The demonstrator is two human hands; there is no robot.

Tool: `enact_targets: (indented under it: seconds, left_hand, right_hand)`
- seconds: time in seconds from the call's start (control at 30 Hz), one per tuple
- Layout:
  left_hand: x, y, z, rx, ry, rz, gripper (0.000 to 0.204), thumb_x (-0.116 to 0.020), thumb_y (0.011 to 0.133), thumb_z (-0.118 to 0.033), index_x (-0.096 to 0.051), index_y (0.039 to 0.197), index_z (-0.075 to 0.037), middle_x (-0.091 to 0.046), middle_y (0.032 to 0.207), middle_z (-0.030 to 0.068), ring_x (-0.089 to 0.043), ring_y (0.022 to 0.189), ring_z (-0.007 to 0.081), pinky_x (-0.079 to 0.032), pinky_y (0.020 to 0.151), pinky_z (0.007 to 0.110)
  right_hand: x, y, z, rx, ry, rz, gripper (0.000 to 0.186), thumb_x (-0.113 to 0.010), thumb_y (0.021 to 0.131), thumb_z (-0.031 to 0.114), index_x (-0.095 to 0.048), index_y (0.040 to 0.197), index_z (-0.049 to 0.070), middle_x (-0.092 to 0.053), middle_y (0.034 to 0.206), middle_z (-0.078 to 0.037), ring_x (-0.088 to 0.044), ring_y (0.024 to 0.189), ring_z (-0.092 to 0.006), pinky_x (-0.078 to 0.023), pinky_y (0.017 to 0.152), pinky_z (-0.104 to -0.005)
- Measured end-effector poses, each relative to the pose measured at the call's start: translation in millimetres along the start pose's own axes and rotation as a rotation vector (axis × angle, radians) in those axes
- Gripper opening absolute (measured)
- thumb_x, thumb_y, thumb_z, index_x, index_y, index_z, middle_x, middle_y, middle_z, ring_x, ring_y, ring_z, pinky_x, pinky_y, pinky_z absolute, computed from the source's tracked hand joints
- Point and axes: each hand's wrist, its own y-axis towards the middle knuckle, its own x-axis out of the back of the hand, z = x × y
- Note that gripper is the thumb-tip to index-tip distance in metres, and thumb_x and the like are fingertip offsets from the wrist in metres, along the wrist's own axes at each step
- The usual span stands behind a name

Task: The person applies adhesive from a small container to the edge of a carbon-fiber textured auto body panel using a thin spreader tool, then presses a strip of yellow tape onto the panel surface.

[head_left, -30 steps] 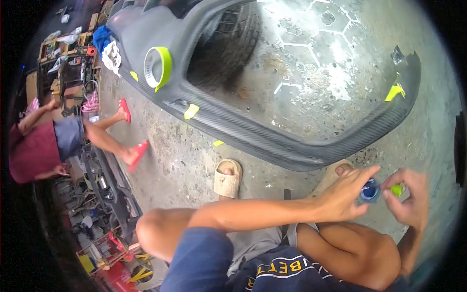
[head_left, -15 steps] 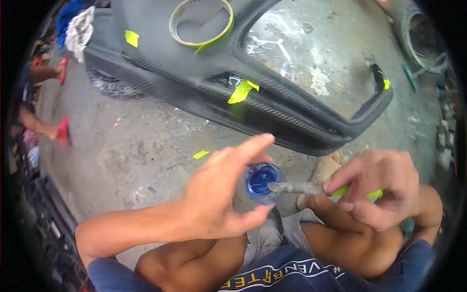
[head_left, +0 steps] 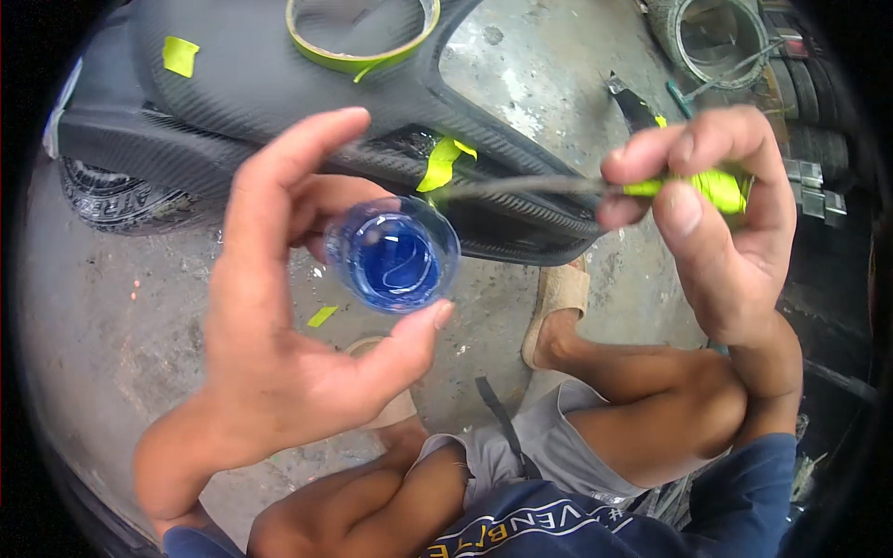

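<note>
My left hand (head_left: 270, 307) holds a small clear cup (head_left: 446, 232) between thumb and fingers; blue liquid (head_left: 395, 256) lies in its bottom. In my right hand (head_left: 716, 205) is a thin grey stick-like tool (head_left: 539, 187) with a neon-yellow wrapped handle (head_left: 721, 190), pinched between thumb and fingers. Its blurred tip points left, just above the cup's far rim; whether it touches the rim I cannot tell. Beyond both hands lies a black carbon-fibre-patterned panel (head_left: 233, 93). A crumpled yellow tape strip (head_left: 439, 166) clings near a recess in it.
A roll of yellow tape (head_left: 363, 61) rests on the panel, near a square tape piece (head_left: 180, 57). Another tape scrap (head_left: 323, 316) lies on the concrete floor (head_left: 139, 279). A tire (head_left: 139, 200) sits under the panel's left end. A round ring-shaped object (head_left: 716, 42) stands far right.
Both hands have risen, and the cup has moved left and up. The tool's tip has come out of the cup's mouth to its far rim. The view has shifted too.
</note>
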Motion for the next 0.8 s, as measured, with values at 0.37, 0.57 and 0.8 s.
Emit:
enact_targets:
  seconds: [0.37,0.57,0.8]
  left_hand:
    - [7.4,-2.5,10.5,0.022,0.082,-0.004,0.09,-0.076,0.071,-0.009,-0.034,0.149,0.003,-0.062,0.118,0.0156,-0.06,0.106,0.0192,-0.046,0.096,0.031]
    - [17.4,-12.6,19.7,0.04,0.075,0.062,0.092,-0.078,0.069,-0.013,-0.034,0.148,0.004,-0.061,0.119,0.0175,-0.06,0.109,0.0217,-0.045,0.098,0.033]
    - [17.2,-15.0,19.2,0.004,0.055,0.085,0.093,-0.078,0.068,-0.014,-0.035,0.148,0.004,-0.061,0.119,0.0174,-0.06,0.108,0.0222,-0.045,0.097,0.032]
  right_hand:
    - [-4.9,22.8,-57.4,0.208,-0.108,0.033,0.019,-0.059,0.099,0.004,-0.051,0.116,0.002,-0.068,0.112,-0.019,-0.07,0.093,-0.0212,-0.059,0.083,-0.0329]
    - [-13.9,25.8,-70.1,0.316,-0.148,0.061,0.02,-0.06,0.098,0.001,-0.051,0.116,0.0,-0.068,0.112,-0.02,-0.07,0.094,-0.0208,-0.059,0.084,-0.0322]
    - [-18.9,19.6,-77.9,0.45,-0.091,0.035,0.02,-0.061,0.097,-0.002,-0.052,0.115,-0.002,-0.068,0.112,-0.02,-0.07,0.095,-0.0203,-0.059,0.085,-0.0314]
